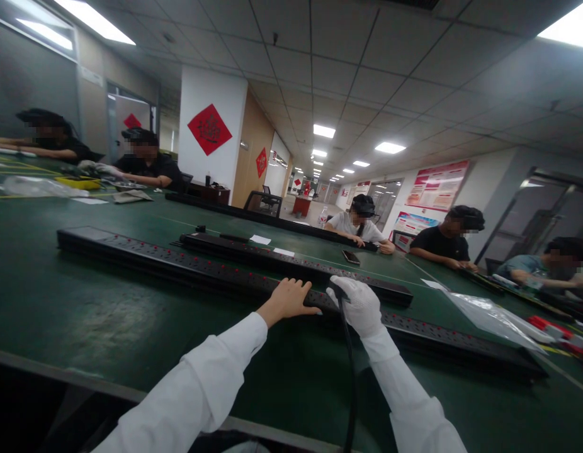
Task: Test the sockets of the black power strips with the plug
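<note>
cable end [339, 290] in right grip [360, 305]

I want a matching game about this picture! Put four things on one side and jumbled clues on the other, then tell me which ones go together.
Things
1. Left hand
2. Right hand
3. Cable
4. Phone

Clues
A. Black, trailing down from a hand
B. Lying on the green table
C. Dressed in a white glove
D. Bare, fingers spread at the near black strip

Right pairs: 1-D, 2-C, 3-A, 4-B
</note>
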`<state>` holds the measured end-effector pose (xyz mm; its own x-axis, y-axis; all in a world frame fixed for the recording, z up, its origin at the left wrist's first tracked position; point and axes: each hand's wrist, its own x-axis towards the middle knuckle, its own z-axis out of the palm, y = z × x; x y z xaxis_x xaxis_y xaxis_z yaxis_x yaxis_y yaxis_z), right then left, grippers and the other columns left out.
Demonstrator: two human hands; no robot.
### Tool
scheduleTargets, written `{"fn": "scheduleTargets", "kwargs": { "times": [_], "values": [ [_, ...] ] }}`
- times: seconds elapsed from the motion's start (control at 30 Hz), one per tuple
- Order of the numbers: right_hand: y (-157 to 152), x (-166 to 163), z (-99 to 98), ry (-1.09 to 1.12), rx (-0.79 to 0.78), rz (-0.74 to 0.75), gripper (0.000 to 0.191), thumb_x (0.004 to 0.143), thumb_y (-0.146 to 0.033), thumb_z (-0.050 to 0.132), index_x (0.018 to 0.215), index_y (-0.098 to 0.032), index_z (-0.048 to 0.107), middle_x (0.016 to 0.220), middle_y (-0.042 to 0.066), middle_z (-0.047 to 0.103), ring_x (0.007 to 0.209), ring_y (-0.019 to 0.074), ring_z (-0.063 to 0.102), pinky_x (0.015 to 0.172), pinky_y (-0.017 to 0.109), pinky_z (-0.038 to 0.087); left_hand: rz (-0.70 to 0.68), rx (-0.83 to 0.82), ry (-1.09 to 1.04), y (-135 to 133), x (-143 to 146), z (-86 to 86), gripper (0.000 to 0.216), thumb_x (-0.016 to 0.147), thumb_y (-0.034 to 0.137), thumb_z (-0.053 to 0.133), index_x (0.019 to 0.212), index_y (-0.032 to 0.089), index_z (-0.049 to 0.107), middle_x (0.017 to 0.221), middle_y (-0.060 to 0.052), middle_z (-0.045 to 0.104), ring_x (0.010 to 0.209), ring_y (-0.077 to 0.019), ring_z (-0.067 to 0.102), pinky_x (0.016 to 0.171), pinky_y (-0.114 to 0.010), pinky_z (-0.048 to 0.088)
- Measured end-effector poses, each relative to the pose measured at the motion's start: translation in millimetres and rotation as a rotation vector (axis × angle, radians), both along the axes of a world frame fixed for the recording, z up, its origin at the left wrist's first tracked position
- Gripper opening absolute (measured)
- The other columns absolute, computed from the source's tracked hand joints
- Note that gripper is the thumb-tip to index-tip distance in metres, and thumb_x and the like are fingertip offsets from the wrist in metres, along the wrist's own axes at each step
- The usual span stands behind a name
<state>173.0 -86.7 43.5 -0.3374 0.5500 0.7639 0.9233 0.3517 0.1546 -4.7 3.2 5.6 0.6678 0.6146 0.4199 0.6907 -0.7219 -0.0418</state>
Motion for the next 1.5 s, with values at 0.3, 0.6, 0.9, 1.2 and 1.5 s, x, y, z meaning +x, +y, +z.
{"fn": "scheduleTargets", "kwargs": {
  "times": [0.3,0.6,0.9,1.2,1.5],
  "values": [
    [2,10,11.0,0.297,0.165,-0.013,0.032,0.077,-0.037,0.056,0.105,-0.024,0.059,0.104,0.001,0.063,0.094,0.0162,0.058,0.088,0.029,0.044,0.016,0.038,0.0,-1,0,-0.3,0.085,0.064,0.08,0.025,0.115,0.016,0.047,0.097,-0.014,0.06,0.089,-0.0295,0.055,0.077,-0.039,0.036],
    [12,-12,-6.8,0.217,-0.092,0.025,0.029,0.08,-0.035,0.05,0.106,-0.025,0.058,0.106,0.001,0.062,0.097,0.015,0.057,0.087,0.028,0.045,0.001,0.041,0.006,0,1,-1.7,0.079,0.066,0.077,0.028,0.114,0.017,0.047,0.096,-0.014,0.06,0.087,-0.029,0.055,0.075,-0.039,0.036],
    [20,-19,-11.6,0.116,-0.105,0.009,0.028,0.081,-0.034,0.049,0.106,-0.024,0.058,0.106,0.002,0.062,0.097,0.0148,0.057,0.085,0.028,0.043,-0.004,0.041,-0.012,2,2,-4.5,0.081,0.066,0.077,0.026,0.116,0.016,0.046,0.095,-0.013,0.06,0.084,-0.0295,0.055,0.074,-0.041,0.036],
    [27,-25,-14.3,0.041,-0.076,-0.001,0.027,0.084,-0.033,0.046,0.107,-0.023,0.057,0.108,0.002,0.061,0.098,0.0163,0.055,0.087,0.029,0.039,-0.001,0.025,-0.008,3,3,-3.5,0.077,0.066,0.077,0.029,0.109,0.016,0.048,0.093,-0.013,0.06,0.085,-0.029,0.056,0.074,-0.04,0.037],
    [22,-34,-9.6,-0.056,-0.1,-0.057,0.028,0.086,-0.031,0.043,0.11,-0.024,0.055,0.109,0.003,0.059,0.096,0.0157,0.054,0.085,0.028,0.038,-0.139,-0.043,-0.003,7,-13,3.8,0.078,0.065,0.075,0.037,0.115,0.015,0.041,0.098,-0.011,0.06,0.087,-0.026,0.056,0.073,-0.034,0.039]
  ]
}}
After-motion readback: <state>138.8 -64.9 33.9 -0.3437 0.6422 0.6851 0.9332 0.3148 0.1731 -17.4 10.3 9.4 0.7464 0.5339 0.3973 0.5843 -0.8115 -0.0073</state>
